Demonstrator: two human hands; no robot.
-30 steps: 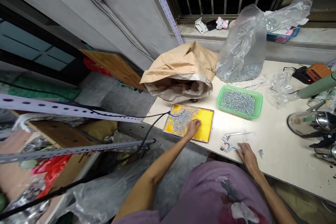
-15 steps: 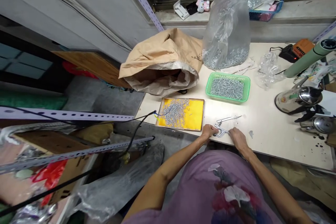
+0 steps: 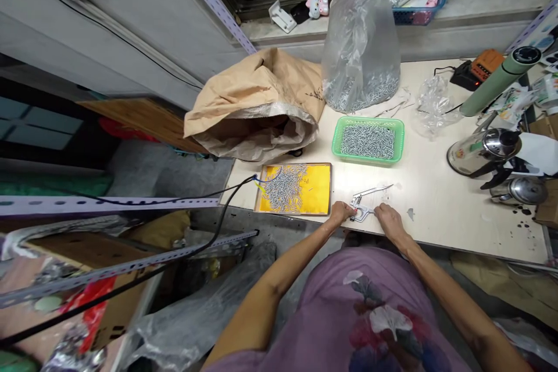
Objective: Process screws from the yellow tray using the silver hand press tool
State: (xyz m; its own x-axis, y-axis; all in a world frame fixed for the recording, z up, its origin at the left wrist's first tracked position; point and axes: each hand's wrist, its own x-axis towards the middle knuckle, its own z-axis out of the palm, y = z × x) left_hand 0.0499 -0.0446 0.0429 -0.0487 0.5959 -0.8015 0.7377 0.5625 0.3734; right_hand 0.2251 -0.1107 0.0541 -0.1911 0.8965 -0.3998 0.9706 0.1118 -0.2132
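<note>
A silvery metal fitting [image 3: 361, 214] with a curved body lies between my hands at the table's front edge. A long thin arm [image 3: 372, 191] juts from its upper side toward the right; the kind of fitting is not clear. My left hand [image 3: 342, 213] pinches the body's left end. My right hand [image 3: 389, 221] has its fingers closed on the right end, with the fingertips partly hidden. Left of my hands sits a shallow yellow-bottomed tray [image 3: 320, 189] with a heap of small metal pins [image 3: 284, 187] in its left half.
A green basket [image 3: 335, 148] of similar pins stands behind my hands. Farther back are a brown paper sack [image 3: 257, 84] and a clear plastic bag [image 3: 360, 29] of metal parts. At right stand a green flask [image 3: 497, 84] and a steel kettle [image 3: 473, 154]. Black cables [image 3: 231, 203] hang at left.
The whole view has shifted slightly, so the table things appear a little farther left. Both hands keep their hold on the metal fitting, with little other visible movement.
</note>
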